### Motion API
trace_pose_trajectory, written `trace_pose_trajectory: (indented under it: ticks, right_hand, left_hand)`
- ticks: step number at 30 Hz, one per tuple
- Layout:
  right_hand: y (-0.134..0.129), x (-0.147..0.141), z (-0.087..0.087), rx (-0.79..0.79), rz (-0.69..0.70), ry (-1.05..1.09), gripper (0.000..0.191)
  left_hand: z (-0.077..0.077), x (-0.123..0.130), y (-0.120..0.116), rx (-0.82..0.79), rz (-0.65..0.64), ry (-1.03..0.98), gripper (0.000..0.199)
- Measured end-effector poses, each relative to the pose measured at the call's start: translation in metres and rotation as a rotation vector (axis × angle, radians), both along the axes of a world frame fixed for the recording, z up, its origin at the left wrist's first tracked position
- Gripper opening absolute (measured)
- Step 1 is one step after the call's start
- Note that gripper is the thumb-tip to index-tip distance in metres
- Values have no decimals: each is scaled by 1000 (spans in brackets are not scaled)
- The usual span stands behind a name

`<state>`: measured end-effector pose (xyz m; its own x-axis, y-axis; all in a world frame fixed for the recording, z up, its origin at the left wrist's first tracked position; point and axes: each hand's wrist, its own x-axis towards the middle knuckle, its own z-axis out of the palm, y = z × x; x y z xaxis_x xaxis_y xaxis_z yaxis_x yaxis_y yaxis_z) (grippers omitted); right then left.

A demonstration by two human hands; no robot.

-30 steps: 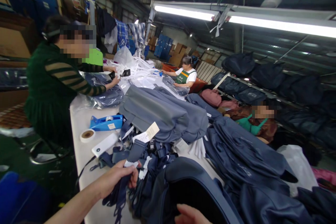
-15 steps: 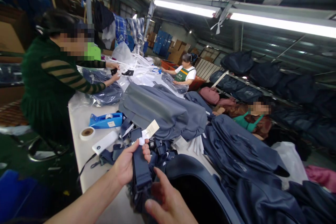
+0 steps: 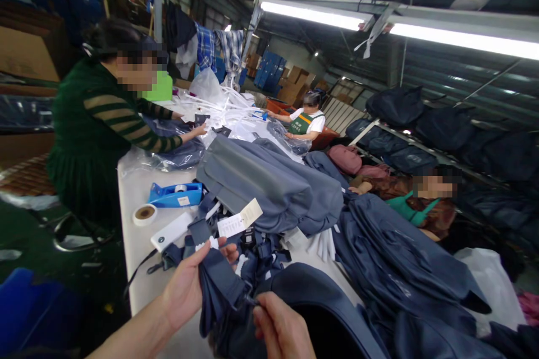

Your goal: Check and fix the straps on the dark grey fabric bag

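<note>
My left hand (image 3: 191, 277) is wrapped round a folded navy webbing strap (image 3: 225, 277), with a bit of white material at the fingers. A white and cream paper tag (image 3: 241, 220) sticks up beyond the fingertips. My right hand (image 3: 286, 328) pinches the near end of the strap, where a small hook-like fitting (image 3: 251, 298) shows, partly blurred. A navy bag (image 3: 320, 286) with a dark open mouth lies beside my right hand. Behind my left hand is a heap of navy straps and black buckles (image 3: 248, 238).
On the table (image 3: 138, 269) are a blue tape dispenser (image 3: 177, 195), a tape roll (image 3: 145, 214) and a white device (image 3: 172, 231). Grey-blue bags (image 3: 269, 179) lie ahead, more navy bags (image 3: 391, 258) to the right. One co-worker (image 3: 96, 106) stands left; two others are across the table.
My right hand has gone from open fingers to a pinch on the strap's end. The strap and tag have tilted, showing more of the tag. The view has shifted slightly left.
</note>
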<state>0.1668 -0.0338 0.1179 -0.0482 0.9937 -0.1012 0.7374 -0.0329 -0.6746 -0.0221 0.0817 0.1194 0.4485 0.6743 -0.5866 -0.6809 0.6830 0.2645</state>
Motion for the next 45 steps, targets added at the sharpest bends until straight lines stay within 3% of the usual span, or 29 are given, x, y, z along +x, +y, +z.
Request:
trace_pose_trajectory:
  ticks: [3,6,8,9,11,12,14,18,19,21,24,28,32,37,40,42,45]
  right_hand:
    - [7,9,18,107,19,3,32]
    - [12,13,32,200,124,-121,25]
    - [16,12,36,216,194,-167,20]
    - [18,10,36,215,213,-164,19]
    - [22,7,35,210,234,-121,19]
    - [24,5,35,220,242,-88,19]
    - [26,2,37,255,261,-18,22]
    - [23,0,42,295,311,97,35]
    - [21,0,42,295,303,108,36]
    - [17,3,42,296,265,114,32]
    - [13,9,39,296,232,111,26]
    - [10,11,36,274,228,111,25]
    - [8,11,30,234,243,82,24]
    - [8,10,23,323,265,66,25]
    - [8,13,21,253,255,92,18]
    - [4,21,19,195,217,106,21]
    - [-8,42,14,149,52,47,20]
  left_hand:
    - [-18,-19,1,240,-100,400,61]
    - [-29,-37,2,603,-7,974,94]
    - [-23,-41,1,941,-105,1055,82]
    - [-16,-40,0,1089,-253,981,67]
    - [-2,-32,-2,1236,-631,760,43]
    - [4,-26,-2,1252,-770,668,40]
    - [9,-13,-1,1208,-908,498,41]
    - [-5,7,-3,897,-1111,24,35]
    - [-10,10,-6,819,-1141,-68,34]
    - [-15,16,-14,696,-1085,-146,36]
    - [-17,20,-29,620,-940,-56,29]
    - [-18,19,-40,652,-882,114,22]
    - [-22,16,-46,631,-869,228,28]
    - [-21,17,-58,603,-847,359,36]
    - [-24,16,-62,607,-830,400,38]
    - [-31,13,-59,657,-819,461,38]
    - [-46,5,-44,774,-770,608,40]
